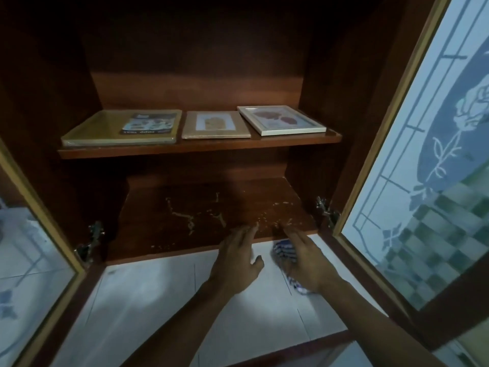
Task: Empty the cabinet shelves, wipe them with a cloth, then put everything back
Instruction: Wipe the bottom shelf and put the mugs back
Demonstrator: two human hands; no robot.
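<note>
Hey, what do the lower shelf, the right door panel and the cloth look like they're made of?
Lower shelf: likely wood or wood-look laminate, reddish-brown with grain streaks and pale scuffs. Right door panel: seemingly frosted glass with an etched rose. Cloth: soft woven fabric, blue-and-white pattern, bunched folds.

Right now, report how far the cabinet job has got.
Done: the lower shelf is emptied. In hand: the right hand holds a checked cloth at its front edge, the left hand open beside it; pale marks show on the wood, so wiping is unfinished. Left: the upper shelf carries an album, a booklet, a brown frame and a white frame; wiped or not, I cannot tell.
</note>
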